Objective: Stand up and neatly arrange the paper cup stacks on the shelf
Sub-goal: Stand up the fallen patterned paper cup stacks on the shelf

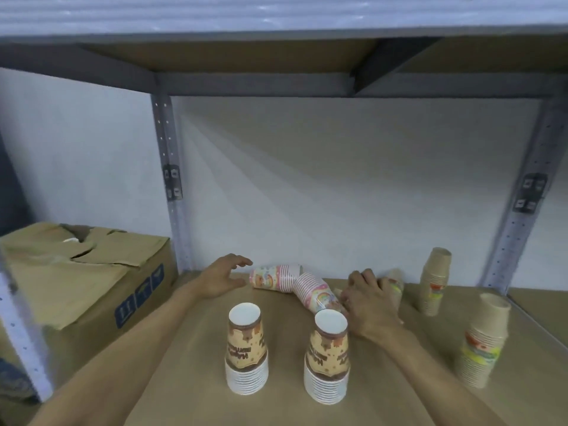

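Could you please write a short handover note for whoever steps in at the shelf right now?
Left hand: open, fingers spread, reaching for the end of the pink cup stack lying at the back; not yet gripping.
Right hand: curled over another fallen stack, which is blurred and mostly hidden.
A second pink stack lies on its side between the hands.
Done: four stacks stand upside down on the shelf, two brown-and-white stacks in front and two tan stacks on the right, both leaning slightly.
Left: stand up the fallen stacks, then line everything up.
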